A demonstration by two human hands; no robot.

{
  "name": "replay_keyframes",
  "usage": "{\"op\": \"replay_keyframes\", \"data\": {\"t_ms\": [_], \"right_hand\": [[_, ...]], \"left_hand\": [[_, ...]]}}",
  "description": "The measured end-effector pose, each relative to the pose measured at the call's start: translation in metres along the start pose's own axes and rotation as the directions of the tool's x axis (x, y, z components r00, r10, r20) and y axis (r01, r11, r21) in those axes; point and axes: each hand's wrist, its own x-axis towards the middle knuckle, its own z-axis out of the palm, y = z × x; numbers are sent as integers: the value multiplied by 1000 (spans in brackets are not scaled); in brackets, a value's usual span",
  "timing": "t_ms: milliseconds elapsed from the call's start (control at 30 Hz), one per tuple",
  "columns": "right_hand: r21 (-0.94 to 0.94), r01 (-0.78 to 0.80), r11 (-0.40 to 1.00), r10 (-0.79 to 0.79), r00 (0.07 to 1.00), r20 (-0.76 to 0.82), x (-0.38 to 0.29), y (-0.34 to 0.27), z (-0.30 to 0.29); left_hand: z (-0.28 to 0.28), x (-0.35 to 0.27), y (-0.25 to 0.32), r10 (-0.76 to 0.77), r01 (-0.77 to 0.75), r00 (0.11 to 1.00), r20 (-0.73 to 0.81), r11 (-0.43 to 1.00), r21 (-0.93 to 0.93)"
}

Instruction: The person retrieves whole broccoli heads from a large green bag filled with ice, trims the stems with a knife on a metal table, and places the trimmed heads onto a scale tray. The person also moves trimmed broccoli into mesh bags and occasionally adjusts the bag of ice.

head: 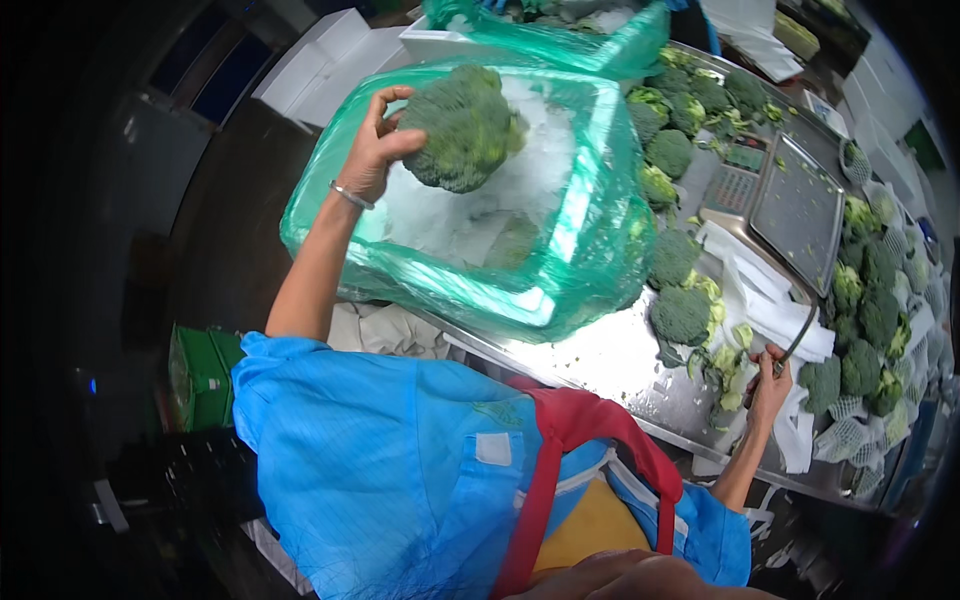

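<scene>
My left hand (pixel 382 142), with a bracelet at the wrist, grips a large broccoli head (pixel 457 127) by its side. It is held above a white foam box lined with green plastic film (pixel 442 289). Crushed ice (pixel 450 225) fills much of the box, and another broccoli head (pixel 514 240) lies low in its near right corner. At the right, my right hand (pixel 766 386) is closed around the end of a narrow, curved dark tool (pixel 801 330), apparently a knife. Beneath that hand are trimmed broccoli leaves and stalks (pixel 724 367) on the metal table (pixel 600 367).
A digital scale (pixel 735 184) with a metal pan (pixel 799 210) stands at right. Broccoli heads (pixel 679 315) line the box's right side; more (pixel 862 367) lie beside white foam net sleeves (pixel 855 442). Another green-lined box (pixel 525 49) stands behind, near white foam boxes (pixel 330 67).
</scene>
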Motion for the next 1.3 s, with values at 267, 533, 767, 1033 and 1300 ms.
{"op": "replay_keyframes", "data": {"t_ms": [267, 533, 767, 1033, 1300], "right_hand": [[529, 33, 848, -281, 874, 397, -33, -52, 58], [415, -168, 894, -32, 900, 434, -46, -27, 47], [115, -219, 969, 104, 780, 617, -57, 40, 87], [-272, 367, 890, -168, 817, 552, -71, 58, 75], [-478, 287, 830, 172, 684, 709, -85, 67, 59]], "left_hand": [[200, -50, -35, -159, 639, 769, 619, 181, -747], [283, -125, -107, -460, 859, 510, 727, 308, -408], [273, -176, -147, -395, 372, 883, 252, 918, 136], [275, -204, -206, -499, 478, 865, 58, 854, 206], [283, -204, -213, -511, 498, 854, 100, 858, 127]]}}
